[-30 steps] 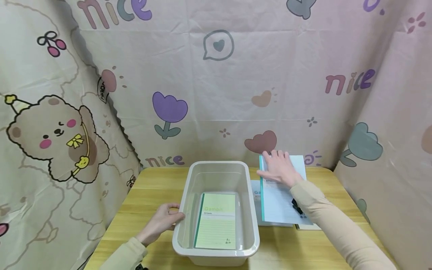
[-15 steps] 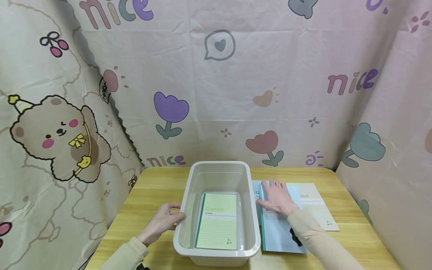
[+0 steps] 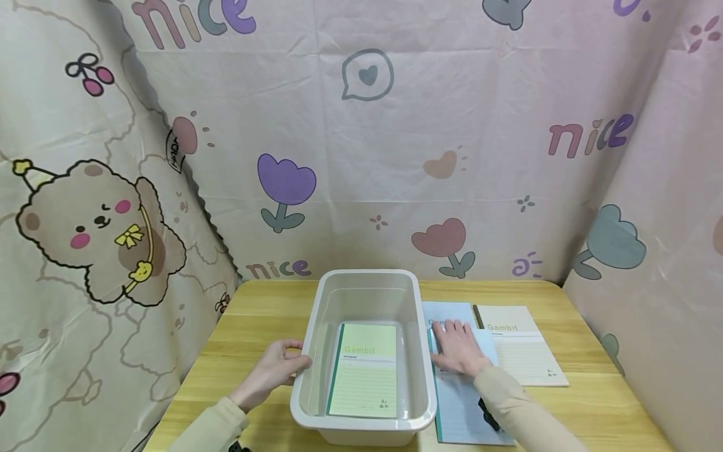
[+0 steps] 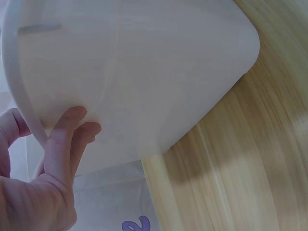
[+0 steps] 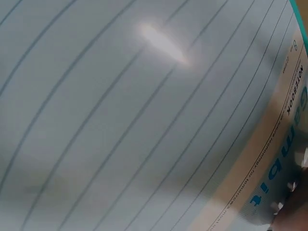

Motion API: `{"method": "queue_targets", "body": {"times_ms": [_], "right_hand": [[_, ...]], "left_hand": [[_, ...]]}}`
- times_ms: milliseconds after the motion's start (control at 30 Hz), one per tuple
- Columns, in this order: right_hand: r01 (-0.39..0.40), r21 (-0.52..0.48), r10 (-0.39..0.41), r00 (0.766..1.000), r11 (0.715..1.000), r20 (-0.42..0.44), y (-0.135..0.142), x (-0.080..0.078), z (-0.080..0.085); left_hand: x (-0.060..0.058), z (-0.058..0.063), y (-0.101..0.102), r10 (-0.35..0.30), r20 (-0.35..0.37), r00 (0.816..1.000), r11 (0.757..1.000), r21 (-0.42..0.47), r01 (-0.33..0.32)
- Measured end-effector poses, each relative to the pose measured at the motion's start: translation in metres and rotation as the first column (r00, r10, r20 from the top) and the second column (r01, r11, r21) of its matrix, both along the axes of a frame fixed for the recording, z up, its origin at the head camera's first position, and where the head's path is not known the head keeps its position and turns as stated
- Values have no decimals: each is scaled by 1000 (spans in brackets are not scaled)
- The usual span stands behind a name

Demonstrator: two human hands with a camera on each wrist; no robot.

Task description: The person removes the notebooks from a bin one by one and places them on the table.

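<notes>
My left hand grips the left rim of a pale plastic bin, thumb inside and fingers against the outer wall, as the left wrist view shows. A yellow-green notebook lies flat in the bin. To the right of the bin, my right hand spreads across the top of a light blue notebook with a teal spine. Its fingers hold the top edge and the thumb sits at the spine. In the right wrist view the notebook's lined cover fills most of the picture, with a fingertip at the lower right corner.
Another blue notebook lies behind, partly covered by the hand and the held notebook. A cream notebook with a dark spine lies to its right. The wooden table ends at a patterned curtain.
My right hand has brought the blue notebook down and nearer to me, uncovering the cream notebook and part of the blue one behind. The left hand and bin stay put.
</notes>
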State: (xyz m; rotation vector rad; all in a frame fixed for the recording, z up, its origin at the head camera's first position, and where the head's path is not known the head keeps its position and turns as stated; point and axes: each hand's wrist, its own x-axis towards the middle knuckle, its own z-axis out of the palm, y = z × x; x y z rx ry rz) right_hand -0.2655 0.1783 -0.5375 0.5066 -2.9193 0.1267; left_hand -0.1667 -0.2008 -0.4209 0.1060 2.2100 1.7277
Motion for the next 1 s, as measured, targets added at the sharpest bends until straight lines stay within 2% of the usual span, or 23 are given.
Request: {"method": "queue_targets", "body": {"times_ms": [367,1000], "right_hand": [[45,-35,-42,996,998,81,-5,10,-19],[13,-19,-11,999,1000,53,-7,17,-28]], "left_hand": [[0,-1,0,-2,2,1000,1000,2,2],[0,0,0,5,4,1000,1000,-3,-5]]}}
